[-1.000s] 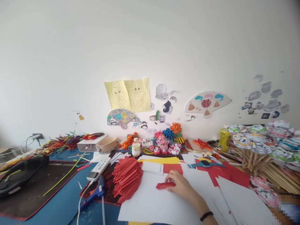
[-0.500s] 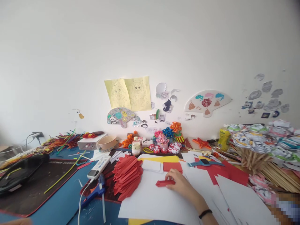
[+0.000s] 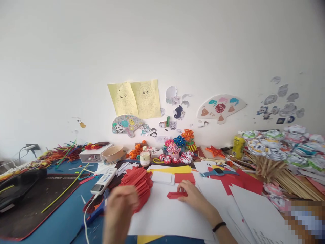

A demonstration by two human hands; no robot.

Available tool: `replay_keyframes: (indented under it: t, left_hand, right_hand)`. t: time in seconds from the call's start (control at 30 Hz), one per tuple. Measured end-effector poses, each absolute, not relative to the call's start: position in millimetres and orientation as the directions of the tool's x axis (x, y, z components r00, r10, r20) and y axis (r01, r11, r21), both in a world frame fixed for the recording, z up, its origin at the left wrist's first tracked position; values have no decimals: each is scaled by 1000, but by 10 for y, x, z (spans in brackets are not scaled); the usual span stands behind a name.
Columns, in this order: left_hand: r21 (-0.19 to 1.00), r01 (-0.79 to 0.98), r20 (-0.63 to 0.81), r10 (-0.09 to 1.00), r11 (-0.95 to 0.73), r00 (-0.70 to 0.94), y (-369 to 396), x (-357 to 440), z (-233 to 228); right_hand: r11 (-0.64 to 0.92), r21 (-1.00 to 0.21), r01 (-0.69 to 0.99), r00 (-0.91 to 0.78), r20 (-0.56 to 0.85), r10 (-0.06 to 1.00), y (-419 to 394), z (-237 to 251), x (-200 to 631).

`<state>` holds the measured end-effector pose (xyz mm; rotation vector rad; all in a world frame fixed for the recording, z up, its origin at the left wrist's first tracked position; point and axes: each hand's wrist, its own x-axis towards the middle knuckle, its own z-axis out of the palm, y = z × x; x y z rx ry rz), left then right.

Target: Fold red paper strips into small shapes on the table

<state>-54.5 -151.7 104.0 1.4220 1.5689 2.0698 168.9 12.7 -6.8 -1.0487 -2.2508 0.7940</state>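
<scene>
My right hand (image 3: 189, 195) rests over the white paper sheets (image 3: 157, 217), closed on one end of a folded red paper strip (image 3: 172, 195) with a pointed left tip. My left hand (image 3: 123, 203) is raised in front of the pile of folded red paper strips (image 3: 138, 181) and covers part of it. Motion smears its fingers, so I cannot see whether they hold anything. Behind my right hand lie a red paper rectangle (image 3: 186, 177) and a small stack of white paper (image 3: 161, 177).
A blue glue gun (image 3: 95, 214), a white power bank (image 3: 104, 181) with a cable and a small bottle (image 3: 145, 158) stand around the pile. A blue watch (image 3: 218, 171) lies on red paper. Wooden sticks (image 3: 294, 179) and paper flowers (image 3: 274, 145) crowd the right side.
My left hand has come up from the lower left corner to the red pile. My right hand keeps hold of the red paper strip in much the same place. The view has shifted slightly.
</scene>
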Motion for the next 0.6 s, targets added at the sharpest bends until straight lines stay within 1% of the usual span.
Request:
replay_keyframes:
  t: [0.03,0.07,0.1,0.13,0.17,0.2,0.27,0.47,0.53,0.6]
  left_hand:
    - [824,403,553,720,-398,-420,-1291,-435,925]
    - [789,517,474,865,-333,-167,-1072,-321,796]
    - [711,642,367,930,-287,9,-867,-216,664]
    - [603,759,276,957,-247,92,-686,-131,537]
    - [483,852,202,972,-204,118,-531,-73,424]
    - [451,873,178,977,-185,115,-405,-42,330]
    - [437,881,160,979,-182,123,-235,-51,203]
    - [501,832,160,970,-238,181,-126,-173,77]
    - [569,785,178,969,-245,173,-128,-170,59]
    - [667,706,203,969,-241,139,-126,-165,56]
  right_hand:
    - [534,-687,493,-562,217,798,123,-62,1685]
    - [543,-679,495,-567,222,793,119,-57,1682]
    - [553,-670,496,-571,228,789,115,-52,1680]
    - [559,-662,499,-570,236,787,111,-50,1680]
    - [563,-656,503,-564,245,789,107,-48,1680]
    - [564,-653,506,-555,255,792,103,-48,1682]
    - [554,-660,507,-531,266,804,101,-50,1689]
    - [478,-764,434,-488,247,837,170,-58,1693]
    - [431,-826,364,-457,244,855,216,-62,1684]
    - [364,-891,270,-425,230,876,262,-64,1673]
